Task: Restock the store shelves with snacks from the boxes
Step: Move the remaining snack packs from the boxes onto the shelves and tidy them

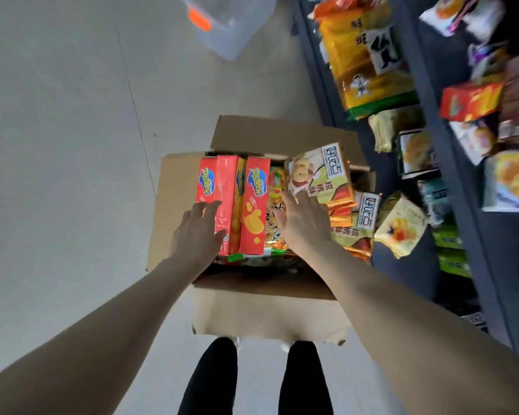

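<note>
I count one open cardboard box [177, 205] on the floor in front of me. Standing in its left half are three red snack cartons [253, 205], side by side. In its right half I count two cookie packets [321, 175] with the same white label, one lying over the other; further packets beneath them are too jumbled to count. One pale packet [400, 226] leans just right of the box. One clear plastic bin [231, 22] sits far on the floor. On the shelves [426, 85] at right, one red carton [471, 100] is distinct; the rest blur beyond counting. Two hands of mine are in view: my left hand [198, 235], my right hand [304, 223].
</note>
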The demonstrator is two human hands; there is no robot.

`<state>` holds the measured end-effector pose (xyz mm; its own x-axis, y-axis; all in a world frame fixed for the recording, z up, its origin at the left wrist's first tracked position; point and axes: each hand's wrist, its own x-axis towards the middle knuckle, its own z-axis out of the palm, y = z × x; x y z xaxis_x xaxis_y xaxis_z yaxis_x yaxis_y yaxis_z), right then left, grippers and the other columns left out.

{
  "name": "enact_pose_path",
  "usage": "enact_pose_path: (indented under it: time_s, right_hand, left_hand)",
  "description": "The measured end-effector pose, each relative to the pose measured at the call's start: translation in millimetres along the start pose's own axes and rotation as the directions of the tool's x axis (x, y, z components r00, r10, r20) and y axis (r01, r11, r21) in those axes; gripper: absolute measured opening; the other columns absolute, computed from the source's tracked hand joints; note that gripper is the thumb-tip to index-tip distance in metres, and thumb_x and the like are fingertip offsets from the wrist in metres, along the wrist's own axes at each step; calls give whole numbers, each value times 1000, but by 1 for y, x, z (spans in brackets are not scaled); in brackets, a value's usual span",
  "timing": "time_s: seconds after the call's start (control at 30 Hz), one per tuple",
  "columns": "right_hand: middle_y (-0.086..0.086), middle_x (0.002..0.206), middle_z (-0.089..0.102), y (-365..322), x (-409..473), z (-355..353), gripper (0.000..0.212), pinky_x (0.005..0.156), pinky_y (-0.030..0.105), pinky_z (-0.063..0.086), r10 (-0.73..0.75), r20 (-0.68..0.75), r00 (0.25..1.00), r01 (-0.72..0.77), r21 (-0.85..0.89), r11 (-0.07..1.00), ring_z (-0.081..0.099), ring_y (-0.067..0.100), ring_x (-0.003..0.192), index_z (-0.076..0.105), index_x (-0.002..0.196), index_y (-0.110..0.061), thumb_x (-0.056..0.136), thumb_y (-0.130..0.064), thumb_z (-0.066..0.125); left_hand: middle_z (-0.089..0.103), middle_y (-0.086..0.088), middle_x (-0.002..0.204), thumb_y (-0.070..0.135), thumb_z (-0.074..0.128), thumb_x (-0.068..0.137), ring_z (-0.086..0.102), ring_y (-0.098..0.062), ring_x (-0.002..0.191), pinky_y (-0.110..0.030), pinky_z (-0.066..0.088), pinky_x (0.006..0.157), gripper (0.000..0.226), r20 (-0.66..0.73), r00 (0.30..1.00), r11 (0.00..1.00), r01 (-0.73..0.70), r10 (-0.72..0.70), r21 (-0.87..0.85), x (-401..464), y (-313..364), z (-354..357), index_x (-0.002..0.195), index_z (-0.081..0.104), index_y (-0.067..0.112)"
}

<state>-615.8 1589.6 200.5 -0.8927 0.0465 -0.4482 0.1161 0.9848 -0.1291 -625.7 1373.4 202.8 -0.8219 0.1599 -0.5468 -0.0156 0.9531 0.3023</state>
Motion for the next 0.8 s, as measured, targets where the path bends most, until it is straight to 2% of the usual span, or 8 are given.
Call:
enact_pose_path:
  time_s: [0.2, 0.37, 0.47, 0.6, 0.7, 0.8]
  right_hand:
    - [13, 136, 51, 6, 44, 48, 56, 96, 46, 45, -19, 8, 1000, 18, 79, 997, 54, 33, 119, 31, 153, -20, 104, -49, 35]
    - [12, 128, 58, -8, 62, 62, 81, 84, 44, 52, 29, -91, 995, -15, 142, 990, 63, 32, 108, 32, 151, -15, 92, -70, 44]
    - [11, 135, 55, -16, 63, 71, 100, 83, 42, 52, 52, -91, 994, -33, 203, 979, 63, 31, 107, 24, 155, -16, 82, -77, 53]
    - [12, 142, 45, -23, 60, 77, 97, 80, 40, 53, 66, -87, 994, -40, 275, 961, 62, 31, 107, 16, 158, -19, 84, -63, 63]
    - [14, 138, 45, -16, 57, 77, 87, 78, 38, 51, 52, -73, 996, -29, 286, 958, 61, 32, 106, 16, 158, -20, 87, -49, 57]
    - [18, 139, 47, 0, 54, 77, 76, 85, 41, 49, 115, -38, 993, -96, 334, 938, 57, 36, 114, 13, 158, -19, 94, -35, 49]
  left_hand:
    - [36, -11, 151, 33, 65, 93, 49, -36, 128, -55, 51, 92, 75, 0, 998, 996, 62, -62, -65, 43, -10, 42, 153, 22, 23]
    - [35, -15, 145, 45, 61, 92, 43, -38, 127, -53, 50, 87, 80, -45, 996, 997, 75, -76, -31, 61, -9, 56, 155, 20, 17]
    - [35, -16, 142, 45, 62, 89, 43, -37, 125, -52, 50, 86, 85, -40, 995, 996, 91, -92, -26, 68, -7, 58, 155, 17, 16]
    - [36, -15, 139, 45, 64, 86, 46, -38, 121, -51, 50, 85, 91, -29, 993, 993, 110, -111, -38, 72, -5, 56, 155, 14, 17]
    - [34, -15, 139, 40, 70, 81, 46, -40, 120, -51, 49, 89, 96, 4, 988, 985, 155, -155, -75, 77, -1, 54, 155, 12, 18]
    - [33, -15, 137, 37, 73, 79, 45, -42, 119, -50, 46, 90, 96, 26, 981, 976, 192, -190, -103, 82, 3, 53, 153, 14, 16]
